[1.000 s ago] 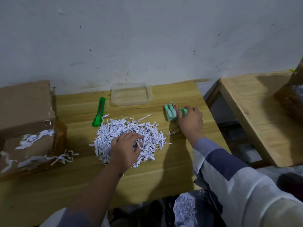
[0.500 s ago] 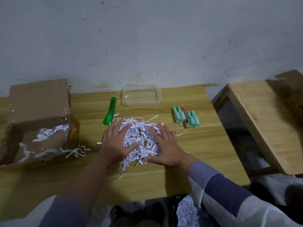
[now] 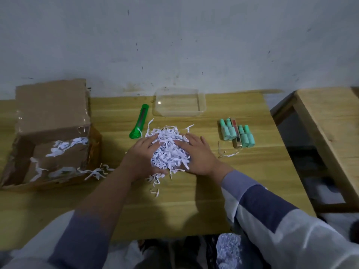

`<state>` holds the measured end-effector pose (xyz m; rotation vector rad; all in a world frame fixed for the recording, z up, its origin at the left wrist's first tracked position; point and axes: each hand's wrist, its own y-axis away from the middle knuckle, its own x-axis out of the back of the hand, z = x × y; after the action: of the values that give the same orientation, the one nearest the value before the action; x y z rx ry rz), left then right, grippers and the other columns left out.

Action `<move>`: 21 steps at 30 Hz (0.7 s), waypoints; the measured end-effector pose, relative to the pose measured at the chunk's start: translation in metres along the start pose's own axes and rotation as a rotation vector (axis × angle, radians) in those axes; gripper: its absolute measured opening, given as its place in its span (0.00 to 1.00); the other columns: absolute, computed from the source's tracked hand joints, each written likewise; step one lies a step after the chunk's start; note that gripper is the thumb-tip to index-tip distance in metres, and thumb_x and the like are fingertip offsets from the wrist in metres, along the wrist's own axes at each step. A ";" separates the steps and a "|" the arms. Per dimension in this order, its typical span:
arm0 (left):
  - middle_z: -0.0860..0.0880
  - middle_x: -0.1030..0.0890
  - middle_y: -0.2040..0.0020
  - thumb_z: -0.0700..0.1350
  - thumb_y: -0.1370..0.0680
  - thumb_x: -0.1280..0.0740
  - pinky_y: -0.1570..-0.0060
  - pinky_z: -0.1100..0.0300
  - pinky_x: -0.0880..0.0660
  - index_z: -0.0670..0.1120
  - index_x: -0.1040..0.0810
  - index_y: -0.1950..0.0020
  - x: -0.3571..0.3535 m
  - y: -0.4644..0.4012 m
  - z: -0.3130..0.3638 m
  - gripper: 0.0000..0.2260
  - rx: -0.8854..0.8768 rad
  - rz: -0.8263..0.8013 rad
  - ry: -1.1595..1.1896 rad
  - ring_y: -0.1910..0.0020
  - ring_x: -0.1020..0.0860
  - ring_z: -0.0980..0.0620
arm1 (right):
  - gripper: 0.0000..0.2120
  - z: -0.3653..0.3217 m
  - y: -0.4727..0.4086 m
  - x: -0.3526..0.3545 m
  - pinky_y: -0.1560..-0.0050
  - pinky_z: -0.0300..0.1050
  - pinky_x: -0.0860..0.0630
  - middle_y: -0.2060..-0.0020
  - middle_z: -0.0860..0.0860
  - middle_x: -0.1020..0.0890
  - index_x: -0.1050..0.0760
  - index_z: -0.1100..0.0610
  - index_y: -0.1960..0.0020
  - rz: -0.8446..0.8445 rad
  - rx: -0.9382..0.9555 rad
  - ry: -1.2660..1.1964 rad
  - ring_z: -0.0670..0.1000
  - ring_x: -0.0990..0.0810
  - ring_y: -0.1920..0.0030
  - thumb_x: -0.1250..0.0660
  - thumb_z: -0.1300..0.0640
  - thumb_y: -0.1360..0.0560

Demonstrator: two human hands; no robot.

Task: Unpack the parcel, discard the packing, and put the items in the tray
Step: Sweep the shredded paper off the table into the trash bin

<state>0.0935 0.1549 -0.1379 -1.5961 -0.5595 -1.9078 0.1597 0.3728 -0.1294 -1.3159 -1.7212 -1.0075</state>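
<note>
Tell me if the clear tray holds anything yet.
Empty: nothing shows inside the clear tray, and the green bottles lie outside it on the table.

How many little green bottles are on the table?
4. Two bottles lie left of the red box, two right of it. The paper may hide more.

On the table [image 3: 174,206] I locate the shredded paper pile [image 3: 169,150] at centre, with the left hand [image 3: 141,158] against its left side and the right hand [image 3: 198,154] against its right. The box [image 3: 52,121] lies far left. The cutter [image 3: 140,121] lies behind-left of the pile, the tray [image 3: 202,101] directly behind it, and the bottles [image 3: 236,133] to its right, apart.
</note>
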 end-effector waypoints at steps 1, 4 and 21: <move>0.36 0.22 0.39 0.65 0.44 0.24 0.42 0.41 0.25 0.37 0.23 0.39 0.000 0.000 0.002 0.43 0.005 0.030 0.027 0.43 0.22 0.36 | 0.33 -0.001 0.003 -0.003 0.32 0.64 0.39 0.29 0.57 0.33 0.36 0.49 0.28 0.074 0.011 -0.019 0.61 0.40 0.28 0.32 0.41 0.30; 0.38 0.19 0.45 0.51 0.45 0.18 0.47 0.47 0.24 0.39 0.22 0.41 0.001 0.005 0.014 0.36 0.031 0.076 0.117 0.49 0.21 0.37 | 0.27 -0.009 0.014 -0.010 0.47 0.55 0.28 0.45 0.58 0.23 0.26 0.55 0.36 0.185 0.051 -0.099 0.62 0.28 0.44 0.42 0.49 0.33; 0.49 0.27 0.32 0.39 0.34 0.22 0.32 0.56 0.36 0.53 0.30 0.30 0.026 0.037 0.127 0.35 -0.022 -0.037 0.497 0.32 0.32 0.49 | 0.21 -0.056 0.181 0.012 0.47 0.53 0.25 0.48 0.64 0.18 0.21 0.61 0.42 0.533 -0.367 -0.396 0.64 0.21 0.45 0.29 0.61 0.35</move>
<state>0.2086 0.2058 -0.0895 -1.0642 -0.3555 -2.2359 0.3382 0.3579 -0.0678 -2.1872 -1.3541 -0.8001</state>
